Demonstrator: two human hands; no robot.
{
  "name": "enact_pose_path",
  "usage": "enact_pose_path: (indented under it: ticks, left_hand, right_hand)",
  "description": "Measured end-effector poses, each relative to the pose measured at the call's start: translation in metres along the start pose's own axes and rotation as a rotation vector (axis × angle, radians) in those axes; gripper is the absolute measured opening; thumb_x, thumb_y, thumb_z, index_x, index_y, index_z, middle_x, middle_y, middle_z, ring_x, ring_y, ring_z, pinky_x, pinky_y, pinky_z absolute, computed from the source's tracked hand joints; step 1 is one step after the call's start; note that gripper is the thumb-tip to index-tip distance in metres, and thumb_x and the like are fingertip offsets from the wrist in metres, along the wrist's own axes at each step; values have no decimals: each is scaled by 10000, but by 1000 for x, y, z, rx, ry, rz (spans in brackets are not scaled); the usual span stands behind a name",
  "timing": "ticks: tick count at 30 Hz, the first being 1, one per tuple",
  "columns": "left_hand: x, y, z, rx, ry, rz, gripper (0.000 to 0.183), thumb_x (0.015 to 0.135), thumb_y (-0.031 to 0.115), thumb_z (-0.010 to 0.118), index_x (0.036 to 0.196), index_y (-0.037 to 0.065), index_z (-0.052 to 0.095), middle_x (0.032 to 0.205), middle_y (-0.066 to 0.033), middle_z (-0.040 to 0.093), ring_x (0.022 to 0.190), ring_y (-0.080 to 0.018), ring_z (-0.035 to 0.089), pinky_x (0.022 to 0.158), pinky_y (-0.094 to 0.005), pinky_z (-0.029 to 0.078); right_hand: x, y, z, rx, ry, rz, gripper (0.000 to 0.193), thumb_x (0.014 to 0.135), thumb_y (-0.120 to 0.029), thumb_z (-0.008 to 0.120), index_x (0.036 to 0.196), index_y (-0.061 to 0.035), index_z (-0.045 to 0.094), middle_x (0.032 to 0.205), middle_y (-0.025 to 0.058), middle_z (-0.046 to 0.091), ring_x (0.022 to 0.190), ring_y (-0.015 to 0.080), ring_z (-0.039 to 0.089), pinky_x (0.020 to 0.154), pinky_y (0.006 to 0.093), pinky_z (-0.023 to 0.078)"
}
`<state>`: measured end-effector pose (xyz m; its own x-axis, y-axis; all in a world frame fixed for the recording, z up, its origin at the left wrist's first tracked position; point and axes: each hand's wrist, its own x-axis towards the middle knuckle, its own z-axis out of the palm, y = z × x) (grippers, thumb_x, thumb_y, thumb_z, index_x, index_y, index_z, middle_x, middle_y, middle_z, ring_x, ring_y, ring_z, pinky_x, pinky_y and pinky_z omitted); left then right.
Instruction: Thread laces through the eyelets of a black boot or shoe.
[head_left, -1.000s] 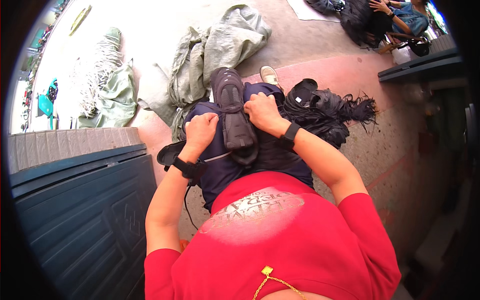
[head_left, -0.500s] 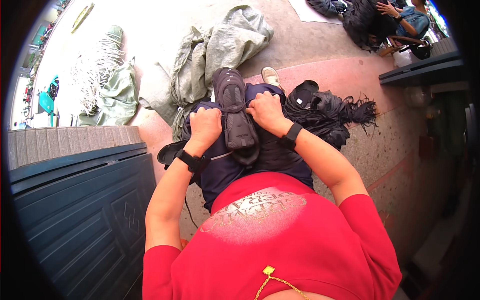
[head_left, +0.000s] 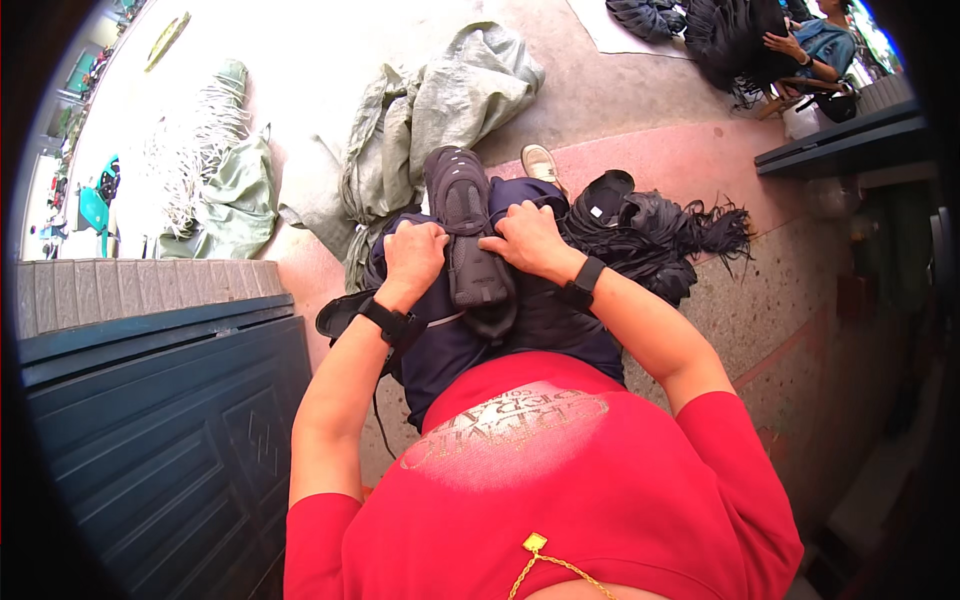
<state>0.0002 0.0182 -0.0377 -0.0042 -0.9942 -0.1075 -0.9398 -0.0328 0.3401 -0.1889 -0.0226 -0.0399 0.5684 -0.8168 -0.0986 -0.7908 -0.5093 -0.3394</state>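
A black shoe lies across my lap with its treaded sole facing up. Around the sole's narrow middle runs a dark lace, between my two hands. On the shoe's left side my left hand is closed, fingertips pinched near the lace. My right hand is closed on the other side, its thumb against the sole's edge. The lace ends inside my fingers are hidden. Beside my right thigh sits a heap of black shoe parts and fringed strips. Another black piece lies by my left thigh.
Ahead is a crumpled grey-green sack. A bundle of white strands lies beyond a blue panelled door. At far right another person sits by black bundles. A dark ledge juts in from the right.
Both hands have moved slightly nearer to me, and the right has shifted inward against the sole. The distant person's hand has lowered onto the black bundle.
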Motion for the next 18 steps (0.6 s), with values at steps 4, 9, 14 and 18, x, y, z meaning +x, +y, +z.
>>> enact_pose_path:
  ticks: [4, 9, 14, 18]
  left_hand:
    - [-13, 10, -2, 111, 254, 96, 198, 729, 276, 617, 733, 79, 618, 739, -58, 588, 816, -246, 504, 676, -394, 364]
    - [-24, 17, -2, 174, 183, 103, 249, 724, 306, 623, 800, 69, 606, 806, -58, 567, 846, -248, 479, 669, -405, 355]
    - [-11, 12, -5, 155, -40, 65, 182, 732, 193, 549, 816, 44, 613, 805, -82, 585, 857, -274, 508, 657, -439, 403]
    - [-9, 1, -4, -21, -58, 48, 194, 725, 209, 569, 835, 56, 616, 800, -86, 587, 845, -267, 511, 663, -423, 410]
  right_hand:
    - [0, 2, 1, 25, -49, 5, 289, 781, -327, 546, 762, -57, 648, 809, 123, 564, 836, 285, 516, 708, 430, 383]
    - [-1, 2, 9, 62, -6, -7, 231, 779, -272, 546, 816, -68, 650, 830, 111, 571, 864, 276, 516, 723, 429, 383]
    - [-3, 2, 9, 219, 38, 19, 197, 771, -240, 553, 838, -86, 657, 854, 89, 579, 890, 259, 514, 729, 430, 376]
    - [-6, 2, 16, 295, 139, 11, 179, 759, -215, 561, 837, -82, 653, 809, 92, 585, 844, 271, 531, 711, 421, 381]
